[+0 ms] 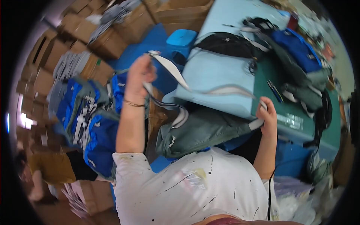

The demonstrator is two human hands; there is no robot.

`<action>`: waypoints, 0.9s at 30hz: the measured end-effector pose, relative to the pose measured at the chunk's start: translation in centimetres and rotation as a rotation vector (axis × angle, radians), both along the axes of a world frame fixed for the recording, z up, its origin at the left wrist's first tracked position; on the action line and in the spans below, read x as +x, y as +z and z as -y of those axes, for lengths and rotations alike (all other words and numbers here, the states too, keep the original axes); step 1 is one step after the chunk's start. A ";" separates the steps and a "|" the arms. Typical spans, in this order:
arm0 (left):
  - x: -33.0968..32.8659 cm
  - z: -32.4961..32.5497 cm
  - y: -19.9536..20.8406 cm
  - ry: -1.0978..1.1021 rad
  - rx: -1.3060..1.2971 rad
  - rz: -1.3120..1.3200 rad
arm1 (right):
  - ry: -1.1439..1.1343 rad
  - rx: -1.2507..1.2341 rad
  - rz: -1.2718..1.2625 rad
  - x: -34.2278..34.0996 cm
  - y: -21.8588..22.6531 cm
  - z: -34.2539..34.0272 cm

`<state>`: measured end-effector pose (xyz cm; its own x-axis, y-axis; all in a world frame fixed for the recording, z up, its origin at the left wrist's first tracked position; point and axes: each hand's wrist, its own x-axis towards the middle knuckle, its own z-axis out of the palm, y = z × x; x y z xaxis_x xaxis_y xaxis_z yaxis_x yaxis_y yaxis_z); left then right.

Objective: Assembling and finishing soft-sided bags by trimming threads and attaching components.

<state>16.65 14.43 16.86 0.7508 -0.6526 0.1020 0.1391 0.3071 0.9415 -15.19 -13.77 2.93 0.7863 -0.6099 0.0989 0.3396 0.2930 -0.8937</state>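
Observation:
A long pale webbing strap (170, 68) stretches in a loose wave between my two hands, over the edge of the light blue table. My left hand (141, 73), raised at the left, is closed around it, and a darker-edged length hangs from below that hand. On the right, lower down, my right hand (267, 114) pinches the strap's other stretch near a pale tab. A dark grey-green bag (206, 133) lies across my lap, beneath the strap; a curled piece of webbing rests on its left part. Some blur softens my left hand and the strap.
The light blue table (221, 71) has a green mat (296, 120) carrying pens (275, 91). A black bag piece (227, 45) and a blue-grey backpack (298, 48) lie there. Blue bags (101, 138) are piled left, near a blue stool (181, 39), cartons (77, 26) and another person (52, 167).

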 end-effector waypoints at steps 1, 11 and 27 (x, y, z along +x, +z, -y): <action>-1.0 0.2 -1.4 -0.028 0.015 -0.019 | -0.067 -0.212 -0.184 0.1 0.4 -0.5; -11.4 3.4 -8.6 -0.335 -0.035 0.018 | 0.390 -0.371 -0.029 6.3 1.1 -8.8; -13.2 4.1 -12.0 -0.359 0.123 0.216 | 0.495 0.446 -0.065 5.1 -2.9 -9.6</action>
<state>3.41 10.32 4.83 0.4445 -0.8853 0.1370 0.0127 0.1591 0.9872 -10.07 -4.16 0.06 0.9797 -0.1470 -0.1365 0.0194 0.7466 -0.6649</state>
